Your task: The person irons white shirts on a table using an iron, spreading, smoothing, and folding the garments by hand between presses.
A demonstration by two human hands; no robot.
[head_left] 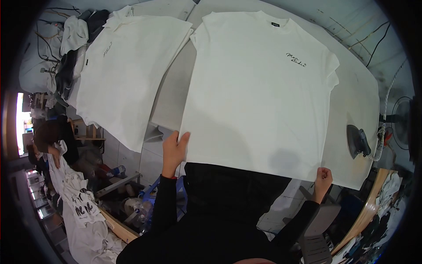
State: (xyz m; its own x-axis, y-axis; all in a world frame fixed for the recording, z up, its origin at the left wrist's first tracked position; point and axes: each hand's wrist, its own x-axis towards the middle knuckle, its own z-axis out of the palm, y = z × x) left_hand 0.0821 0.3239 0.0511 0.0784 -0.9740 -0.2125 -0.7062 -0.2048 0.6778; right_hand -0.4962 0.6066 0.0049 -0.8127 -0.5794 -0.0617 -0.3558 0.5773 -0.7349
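A white T-shirt (259, 97) lies spread flat in front of me, its collar at the far end and black script lettering on one side of the chest. My left hand (175, 152) pinches its left bottom corner between thumb and fingers. At the right bottom corner, my right hand (323, 179) has its fingers closed on the hem. The hem hangs straight between both hands at the table's near edge. An iron (358, 141) rests to the right of the shirt, apart from my right hand.
Beside it on the left lies another white shirt (127, 70). The pale ironing table (351, 105) extends under both. A fan (401, 121) stands far right, near the iron's cord. Another person (57, 136) sits at the left by piled garments (81, 207). A chair (320, 229) is below right.
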